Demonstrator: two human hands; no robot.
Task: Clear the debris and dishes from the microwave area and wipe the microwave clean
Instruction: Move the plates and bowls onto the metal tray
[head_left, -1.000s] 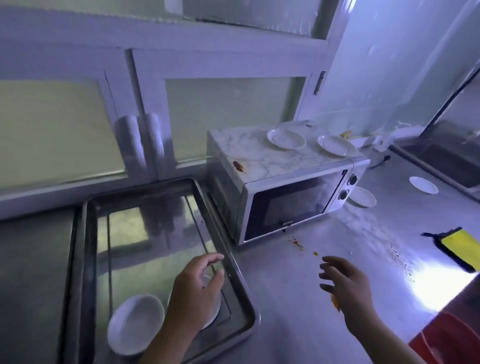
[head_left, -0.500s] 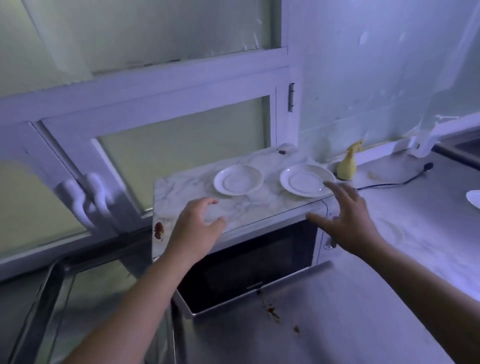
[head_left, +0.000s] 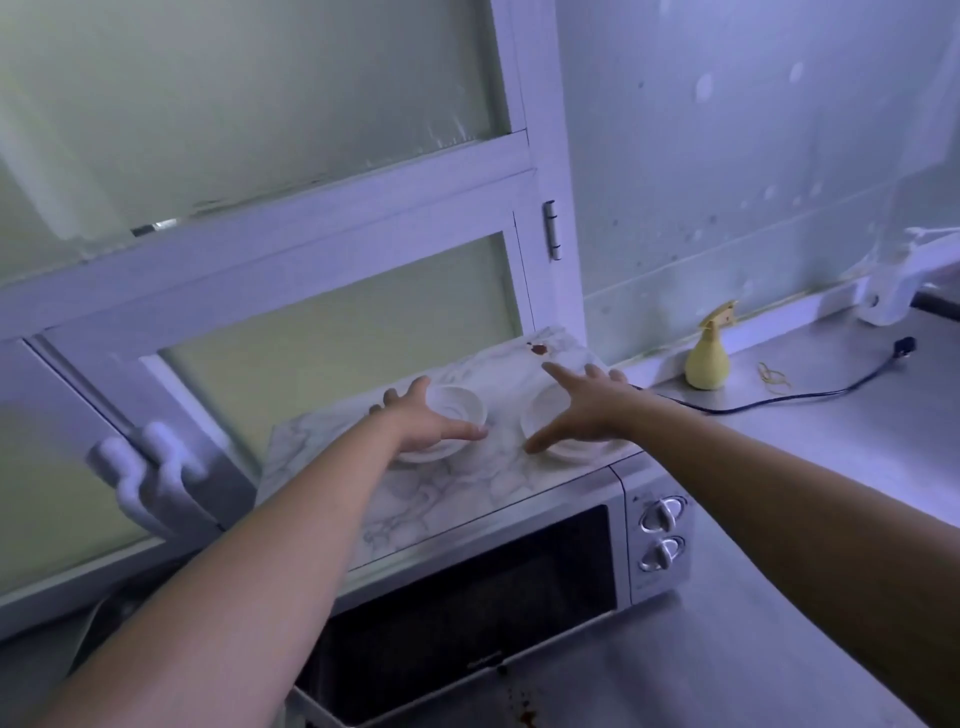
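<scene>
Saucers: the left saucer (head_left: 457, 410) and the right saucer (head_left: 576, 449), both small and white, stood side by side on the marbled top (head_left: 441, 504) of the microwave (head_left: 467, 597).
Hands: our left hand (head_left: 421, 421) and right hand (head_left: 582, 410) lay spread over one saucer each, with straight fingers and no grip yet.
Handling: we judged the saucers light, stiff, glazed and breakable, so best pinched at the rim.
Surface: a red stain (head_left: 538, 349) sat behind the saucers.
Room: on the steel counter (head_left: 779, 519) a yellow spray bottle (head_left: 707, 358) stood by the wall.

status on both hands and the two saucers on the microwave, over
Left hand open, spread around left saucer. Right hand open, flat over right saucer. Both saucers on microwave top. Red stain behind them, nothing blocking.
</scene>
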